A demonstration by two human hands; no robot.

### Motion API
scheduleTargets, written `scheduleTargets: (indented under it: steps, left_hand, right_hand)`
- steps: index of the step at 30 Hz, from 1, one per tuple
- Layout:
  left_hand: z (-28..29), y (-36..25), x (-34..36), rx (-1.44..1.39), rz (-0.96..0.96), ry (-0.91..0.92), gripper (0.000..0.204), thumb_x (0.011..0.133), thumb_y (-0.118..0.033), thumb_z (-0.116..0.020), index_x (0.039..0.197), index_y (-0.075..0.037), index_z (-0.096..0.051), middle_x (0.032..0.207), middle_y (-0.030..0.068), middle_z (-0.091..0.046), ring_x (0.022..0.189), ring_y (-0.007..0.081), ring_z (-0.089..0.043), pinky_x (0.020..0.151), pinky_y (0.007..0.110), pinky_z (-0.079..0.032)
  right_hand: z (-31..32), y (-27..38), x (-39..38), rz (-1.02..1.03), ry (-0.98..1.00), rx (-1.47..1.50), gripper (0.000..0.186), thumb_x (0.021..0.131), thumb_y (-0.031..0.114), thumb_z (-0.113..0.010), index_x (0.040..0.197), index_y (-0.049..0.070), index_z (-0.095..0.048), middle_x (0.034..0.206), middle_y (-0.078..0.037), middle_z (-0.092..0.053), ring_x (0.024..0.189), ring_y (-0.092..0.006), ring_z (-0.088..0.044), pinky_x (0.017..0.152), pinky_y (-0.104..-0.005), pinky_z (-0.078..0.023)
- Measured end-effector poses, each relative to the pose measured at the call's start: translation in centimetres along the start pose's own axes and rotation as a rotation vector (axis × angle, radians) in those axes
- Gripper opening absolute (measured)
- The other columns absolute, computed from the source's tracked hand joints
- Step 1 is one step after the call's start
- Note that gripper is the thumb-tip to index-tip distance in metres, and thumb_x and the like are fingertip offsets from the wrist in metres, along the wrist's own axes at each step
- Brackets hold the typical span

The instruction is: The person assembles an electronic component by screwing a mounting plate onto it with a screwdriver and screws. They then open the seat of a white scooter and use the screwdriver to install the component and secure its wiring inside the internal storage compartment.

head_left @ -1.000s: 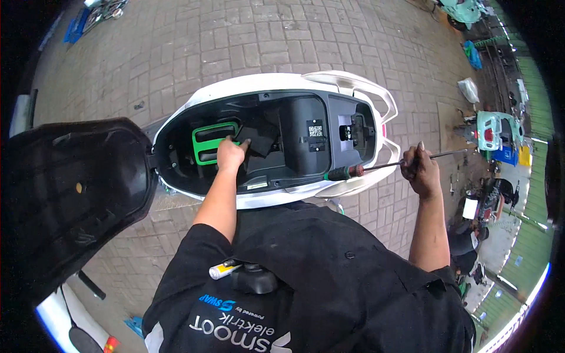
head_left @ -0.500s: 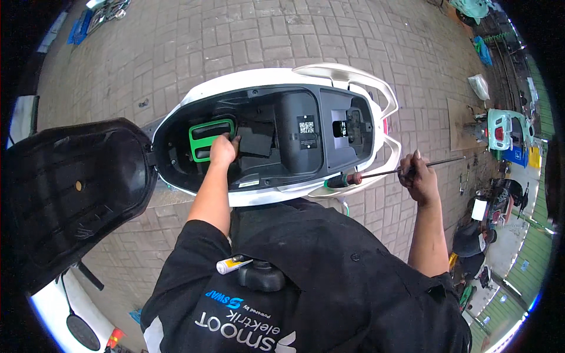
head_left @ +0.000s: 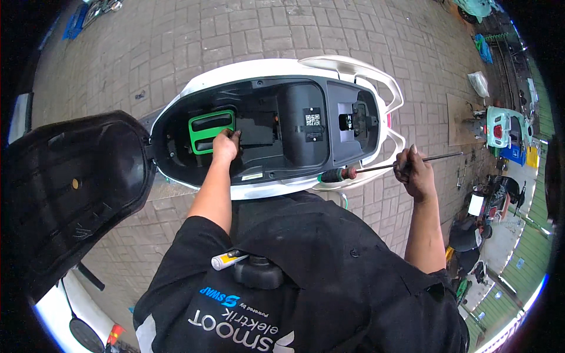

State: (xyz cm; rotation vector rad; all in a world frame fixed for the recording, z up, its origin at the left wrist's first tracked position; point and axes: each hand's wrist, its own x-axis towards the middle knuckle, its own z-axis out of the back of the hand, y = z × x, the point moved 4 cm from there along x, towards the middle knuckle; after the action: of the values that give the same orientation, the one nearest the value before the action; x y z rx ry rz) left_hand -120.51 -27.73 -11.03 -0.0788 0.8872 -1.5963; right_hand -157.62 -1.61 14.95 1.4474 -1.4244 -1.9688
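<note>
Under the raised seat of a white scooter (head_left: 247, 69), the dark storage compartment (head_left: 305, 94) lies exposed. In it sits a battery with a green handle frame (head_left: 195, 137). My left hand (head_left: 225, 146) reaches inside, just right of the green frame, its fingers closed at the left edge of a flat black panel (head_left: 258, 129). The fingertips are partly hidden. Over the scooter's right rear side my right hand (head_left: 414, 172) is closed around the shaft of a long screwdriver (head_left: 336, 175). The screwdriver's dark and red handle points left, its tip right.
The seat (head_left: 76, 182) is tipped open to the left. Pale grab rails (head_left: 376, 83) curve round the scooter's rear. Brick paving (head_left: 253, 35) surrounds it. At right stand a mint-green scooter (head_left: 497, 129) and a dark motorbike (head_left: 497, 200); blue tools (head_left: 75, 22) lie far left.
The black panel has turned from slanted to nearly straight, lying flatter beside the green frame, with my left hand at its edge. My right hand and the screwdriver have shifted slightly left.
</note>
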Motion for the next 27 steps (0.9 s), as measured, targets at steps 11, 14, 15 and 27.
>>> scheduleTargets:
  steps: [11, 14, 15, 27]
  left_hand:
    - [0.4, -3.7, -0.6, 0.157, 0.013, 0.123, 0.051, 0.084, -0.048, -0.067, 0.100, 0.000, -0.071, 0.097, 0.0252, -0.069, 0.096, 0.0412, -0.066, 0.084, 0.044, -0.052]
    - [0.3, -4.3, -0.4, 0.318, 0.025, 0.232, 0.057, 0.086, -0.055, -0.062, 0.103, -0.001, -0.072, 0.101, 0.0223, -0.070, 0.098, 0.0386, -0.066, 0.086, 0.043, -0.053]
    - [0.4, -4.3, -0.2, 0.315, 0.029, 0.232, 0.057, 0.086, -0.055, -0.062, 0.103, -0.001, -0.072, 0.101, 0.0223, -0.070, 0.098, 0.0386, -0.066, 0.086, 0.043, -0.053]
    - [-1.1, -4.0, 2.3, 0.653, 0.004, 0.521, 0.068, 0.095, -0.063, -0.043, 0.108, -0.004, -0.072, 0.120, 0.0181, -0.066, 0.114, 0.0337, -0.062, 0.093, 0.042, -0.050]
  right_hand:
    - [-1.4, 0.2, 0.5, -0.015, 0.082, -0.009, 0.049, 0.104, 0.042, -0.042, 0.069, 0.009, -0.046, 0.056, 0.000, -0.036, 0.047, -0.0108, -0.033, 0.044, -0.0267, -0.025]
    - [-1.9, 0.2, 0.5, -0.007, 0.099, -0.007, 0.050, 0.104, 0.043, -0.043, 0.068, 0.008, -0.046, 0.057, 0.001, -0.037, 0.047, -0.0104, -0.033, 0.044, -0.0265, -0.025]
    - [-2.0, 0.1, 0.5, -0.013, 0.086, -0.035, 0.053, 0.104, 0.044, -0.041, 0.067, 0.007, -0.047, 0.056, 0.000, -0.036, 0.046, -0.0106, -0.033, 0.043, -0.0262, -0.024]
    - [-2.6, 0.1, 0.7, 0.001, 0.103, -0.095, 0.057, 0.104, 0.047, -0.039, 0.067, 0.005, -0.049, 0.057, -0.001, -0.037, 0.046, -0.0108, -0.033, 0.042, -0.0258, -0.024]
